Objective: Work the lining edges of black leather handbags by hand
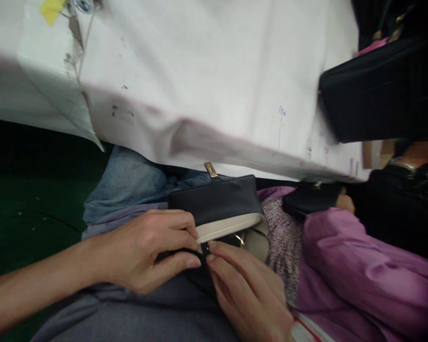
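A dark handbag (221,200) with a cream lining lies in my lap, its flap turned away toward the table. A gold-coloured clasp plate (210,170) sits at the flap's far edge. My left hand (153,247) is closed on the near side of the bag at its opening, thumb and fingers around the dark edge. Close beside it, my right hand (246,285) pinches a small dark part at the same opening. My fingers hide exactly what that part is. Gold-coloured hardware (241,240) shows inside the opening, just beyond my right fingers.
A table (207,61) covered in wrinkled white sheeting stands ahead, its edge just past the bag. Another dark bag (371,95) is at the right. To my right sits a person in a purple sleeve (342,251), a hand at a dark pouch (308,199).
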Available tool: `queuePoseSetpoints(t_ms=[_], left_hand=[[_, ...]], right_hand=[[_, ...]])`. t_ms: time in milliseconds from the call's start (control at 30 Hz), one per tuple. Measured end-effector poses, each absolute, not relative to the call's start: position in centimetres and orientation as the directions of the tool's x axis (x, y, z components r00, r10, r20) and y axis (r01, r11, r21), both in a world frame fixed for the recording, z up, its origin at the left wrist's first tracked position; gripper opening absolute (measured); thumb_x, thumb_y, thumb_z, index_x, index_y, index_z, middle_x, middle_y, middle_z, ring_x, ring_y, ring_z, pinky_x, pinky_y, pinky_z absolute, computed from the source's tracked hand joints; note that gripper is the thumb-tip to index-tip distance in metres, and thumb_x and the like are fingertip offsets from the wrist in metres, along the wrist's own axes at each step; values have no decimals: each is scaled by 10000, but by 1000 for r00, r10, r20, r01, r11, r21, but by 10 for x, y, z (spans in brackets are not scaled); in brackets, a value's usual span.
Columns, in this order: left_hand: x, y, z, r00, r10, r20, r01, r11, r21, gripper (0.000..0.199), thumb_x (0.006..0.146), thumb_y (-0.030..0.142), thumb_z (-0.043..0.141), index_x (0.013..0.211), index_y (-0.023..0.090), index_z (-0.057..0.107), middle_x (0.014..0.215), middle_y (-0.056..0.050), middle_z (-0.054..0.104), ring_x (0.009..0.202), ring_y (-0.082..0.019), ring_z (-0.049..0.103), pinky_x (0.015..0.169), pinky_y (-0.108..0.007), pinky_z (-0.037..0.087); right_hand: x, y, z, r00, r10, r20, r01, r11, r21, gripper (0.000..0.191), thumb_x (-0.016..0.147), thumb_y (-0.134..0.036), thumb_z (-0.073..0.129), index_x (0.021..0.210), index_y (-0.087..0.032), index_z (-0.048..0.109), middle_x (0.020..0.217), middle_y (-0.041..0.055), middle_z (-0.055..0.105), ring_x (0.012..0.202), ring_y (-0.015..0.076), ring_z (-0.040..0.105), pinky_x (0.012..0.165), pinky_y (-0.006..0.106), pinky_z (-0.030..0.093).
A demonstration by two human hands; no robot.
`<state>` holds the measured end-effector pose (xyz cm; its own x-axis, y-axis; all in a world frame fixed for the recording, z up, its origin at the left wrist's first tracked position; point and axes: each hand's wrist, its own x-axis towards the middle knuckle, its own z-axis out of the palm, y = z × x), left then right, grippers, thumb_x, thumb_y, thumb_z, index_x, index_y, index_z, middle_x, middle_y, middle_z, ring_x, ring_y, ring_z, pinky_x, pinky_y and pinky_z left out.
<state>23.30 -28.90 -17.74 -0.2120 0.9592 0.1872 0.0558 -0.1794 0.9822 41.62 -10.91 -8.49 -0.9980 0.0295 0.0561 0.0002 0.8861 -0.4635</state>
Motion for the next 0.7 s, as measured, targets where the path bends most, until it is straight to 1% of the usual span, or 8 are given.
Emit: queuePoseSetpoints(t_ms=[100,167,233,300,400,533,633,700], left_hand=[[228,-284,-171,-196,975,101,-17,-106,994,206,1138,210,580,1006,169,734,1014,-67,721,911,-164,709,821,-310,567],[225,-282,-169,-159,985,69,-23,-74,997,218,1134,221,593,970,178,729,978,-49,713,872,-155,695,792,-315,547],[224,-284,-170,-108,990,85,-20,-88,996,148,1106,193,627,995,186,725,1005,-47,715,917,-168,703,815,-319,553],[224,-287,-172,-58,993,107,-7,-108,994,58,1055,141,678,1061,190,709,1079,-58,715,1005,-190,707,871,-319,574],[228,-293,-176,-35,991,129,59,-127,990,157,1029,98,680,1152,194,664,1154,-78,699,1086,-217,691,937,-333,589],[234,-296,-181,-93,980,175,98,-166,981,156,1065,68,594,1144,191,647,1146,-83,687,1103,-214,690,950,-326,592],[238,-296,-182,-132,974,183,96,-171,981,153,1061,59,599,1115,186,665,1174,-89,684,1119,-208,697,955,-323,598],[240,-297,-183,-141,973,180,89,-169,982,151,1061,58,601,1114,184,666,1201,-90,678,1112,-196,693,954,-316,592]], right_hand=[[418,-110,-86,-996,27,90,-17,888,-460,189,1009,-1,747,1149,-108,816,1156,123,846,1155,202,823,1139,294,651],[419,-111,-88,-996,48,76,10,899,-437,182,1022,-27,745,1146,-135,822,1142,109,852,1124,204,834,1112,299,677],[419,-112,-89,-997,58,51,32,911,-411,172,1045,-51,718,1116,-164,826,1100,80,858,1060,196,848,1056,292,704],[420,-112,-90,-998,41,51,17,914,-404,176,1045,-44,706,1097,-164,824,1076,71,859,1039,197,853,1046,296,713],[424,-111,-92,-998,-14,57,-39,891,-452,201,1029,-16,712,1168,-124,810,1163,104,855,1138,217,839,1116,326,693],[429,-111,-92,-998,-51,33,-61,871,-487,254,1043,-17,697,1274,-80,783,1271,142,831,1255,230,799,1187,359,650],[429,-112,-90,-997,-67,32,-74,883,-464,252,1047,-14,696,1278,-64,784,1281,146,830,1266,226,787,1177,361,626],[426,-112,-88,-996,-83,22,-84,890,-449,241,1058,-20,683,1271,-64,785,1279,142,834,1255,226,790,1119,367,622]])
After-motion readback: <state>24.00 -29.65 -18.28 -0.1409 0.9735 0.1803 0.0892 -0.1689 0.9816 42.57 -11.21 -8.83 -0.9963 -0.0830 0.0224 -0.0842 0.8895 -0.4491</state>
